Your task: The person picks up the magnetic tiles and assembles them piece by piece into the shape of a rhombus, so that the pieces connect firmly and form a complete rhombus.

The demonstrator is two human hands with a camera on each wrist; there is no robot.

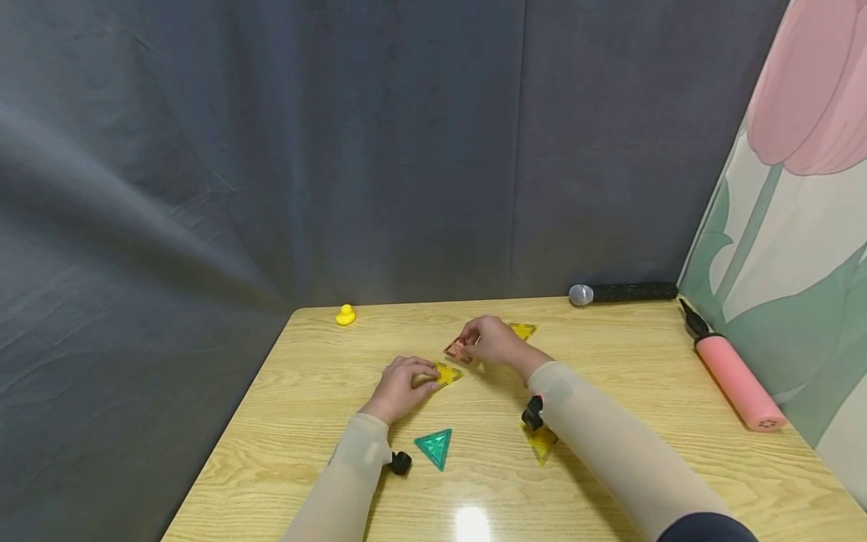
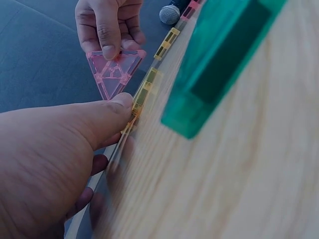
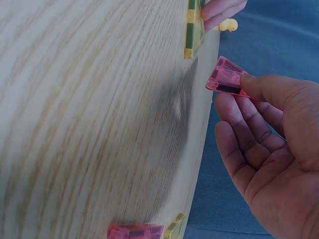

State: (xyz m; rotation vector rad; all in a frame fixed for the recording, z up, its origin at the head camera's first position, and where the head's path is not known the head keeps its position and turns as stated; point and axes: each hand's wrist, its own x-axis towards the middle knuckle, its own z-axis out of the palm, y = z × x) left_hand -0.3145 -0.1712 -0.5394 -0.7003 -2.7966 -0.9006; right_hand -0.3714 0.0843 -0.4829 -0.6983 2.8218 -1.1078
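My right hand [image 1: 497, 342] pinches a pink see-through triangular magnetic tile [image 2: 113, 74] between thumb and fingertips, raised off the table. Just left of it, my left hand [image 1: 404, 388] holds the near-left edge of a yellow triangular magnetic tile [image 1: 447, 374] lying on the tabletop. The left thumb lies along that yellow tile in the left wrist view. A small gap separates the pink tile from the yellow one in the right wrist view. Nearer the front lies a green triangular tile [image 1: 435, 448], beside the left wrist.
One yellow tile [image 1: 540, 443] lies partly under the right forearm, another [image 1: 523, 331] behind the right hand. The right wrist view shows a second pink tile [image 3: 134, 231]. Along the back stand a rubber duck [image 1: 345, 315] and a microphone [image 1: 623, 293]; a pink hand pump [image 1: 740, 382] lies right.
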